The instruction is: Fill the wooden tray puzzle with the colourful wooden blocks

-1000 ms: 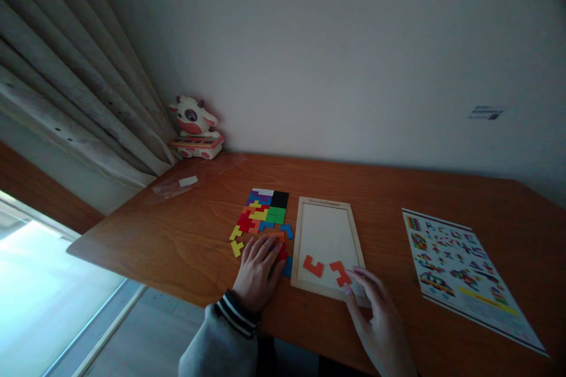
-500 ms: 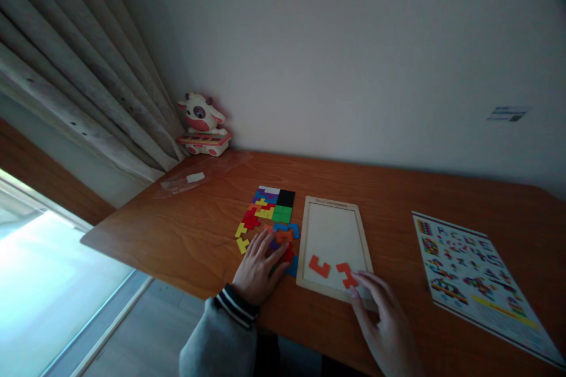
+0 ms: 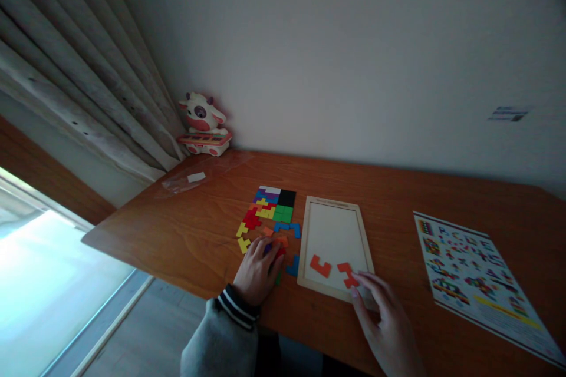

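Note:
My left hand [image 3: 256,271] is over the loose puzzle pieces, its fingers curled down and drawn in around a red puzzle piece [image 3: 280,252] that is partly hidden. Purple and green bits peek out by these fingers. My right hand [image 3: 382,312] pinches the right end of an orange-red puzzle piece [image 3: 345,271] between thumb and fingertips. That piece lies flat in the lower right of a shallow wooden tray [image 3: 302,259]. Another orange-red piece, U-shaped [image 3: 320,266], rests in the tray's lower left, apart from it.
Several coloured pieces lie left of the tray, among them a black block [image 3: 287,198], a green block [image 3: 283,214] and a blue piece [image 3: 292,265]. A printed sheet [image 3: 481,283] lies right. Farther back are a clear plastic bag [image 3: 177,184] and a cow toy [image 3: 206,123].
My left hand's fingers have drawn in and pulled back toward me, shifting the red piece left and uncovering more of the blue piece. My right hand stays at the orange-red piece.

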A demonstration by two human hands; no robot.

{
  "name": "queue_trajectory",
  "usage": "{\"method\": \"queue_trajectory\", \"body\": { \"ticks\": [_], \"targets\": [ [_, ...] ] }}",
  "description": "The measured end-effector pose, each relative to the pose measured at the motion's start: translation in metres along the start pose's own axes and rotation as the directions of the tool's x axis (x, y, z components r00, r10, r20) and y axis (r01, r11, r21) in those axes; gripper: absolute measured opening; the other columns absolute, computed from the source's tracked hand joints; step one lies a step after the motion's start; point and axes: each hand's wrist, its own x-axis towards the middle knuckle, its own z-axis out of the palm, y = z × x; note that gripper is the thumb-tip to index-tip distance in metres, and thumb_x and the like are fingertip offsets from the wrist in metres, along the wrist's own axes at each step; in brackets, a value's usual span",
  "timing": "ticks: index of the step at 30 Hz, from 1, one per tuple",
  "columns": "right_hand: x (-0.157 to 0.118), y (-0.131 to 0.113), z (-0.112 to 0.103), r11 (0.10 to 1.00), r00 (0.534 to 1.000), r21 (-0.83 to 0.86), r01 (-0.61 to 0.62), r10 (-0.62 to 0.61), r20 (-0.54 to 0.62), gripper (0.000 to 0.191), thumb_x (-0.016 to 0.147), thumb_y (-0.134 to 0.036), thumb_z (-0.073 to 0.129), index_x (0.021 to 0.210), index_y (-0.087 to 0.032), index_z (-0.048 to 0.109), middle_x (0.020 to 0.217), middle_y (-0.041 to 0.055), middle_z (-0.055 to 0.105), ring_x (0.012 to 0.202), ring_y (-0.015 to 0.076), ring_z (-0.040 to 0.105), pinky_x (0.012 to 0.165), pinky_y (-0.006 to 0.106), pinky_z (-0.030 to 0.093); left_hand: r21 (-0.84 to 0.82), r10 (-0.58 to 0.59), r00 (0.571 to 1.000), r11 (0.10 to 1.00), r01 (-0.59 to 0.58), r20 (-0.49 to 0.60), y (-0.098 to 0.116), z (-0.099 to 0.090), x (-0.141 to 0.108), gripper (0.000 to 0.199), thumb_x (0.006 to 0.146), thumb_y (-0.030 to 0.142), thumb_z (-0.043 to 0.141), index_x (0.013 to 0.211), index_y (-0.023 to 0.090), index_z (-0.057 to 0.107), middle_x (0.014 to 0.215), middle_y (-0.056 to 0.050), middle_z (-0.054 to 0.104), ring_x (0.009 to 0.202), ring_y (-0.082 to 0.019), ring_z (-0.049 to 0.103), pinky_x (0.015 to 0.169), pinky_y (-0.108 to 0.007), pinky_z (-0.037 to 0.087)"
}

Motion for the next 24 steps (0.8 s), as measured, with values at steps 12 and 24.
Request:
{"method": "queue_trajectory", "body": {
  "ticks": [12, 24],
  "targets": [
    [-0.002, 0.002, 0.0, 1.0, 1.0, -0.008, -0.009, 0.009, 0.012, 0.033, 0.091, -0.045, 0.052, 0.118, -0.026, 0.058, 0.121, 0.0088, 0.062, 0.111, 0.0275, 0.06, 0.096, 0.048, 0.05, -0.15, -0.048, 0.999, 0.988, 0.047, 0.001, -0.003, 0.006, -0.001, 0.014, 0.093, 0.026, 0.055, 0.099, 0.022, 0.066, 0.12, -0.007, 0.063, 0.11, -0.021, 0.062, 0.096, -0.037, 0.053],
    [-0.002, 0.003, 0.0, 1.0, 1.0, -0.006, -0.006, 0.006, 0.022, 0.033, 0.091, -0.044, 0.053, 0.118, -0.026, 0.058, 0.121, 0.0097, 0.061, 0.111, 0.0274, 0.06, 0.095, 0.048, 0.05, 0.04, -0.257, 0.964, 0.966, 0.255, 0.071, 0.009, -0.002, 0.026, 0.051, 0.077, 0.054, 0.071, 0.113, 0.018, 0.063, 0.115, -0.011, 0.065, 0.106, -0.032, 0.06, 0.092, -0.048, 0.051]
  ]
}}
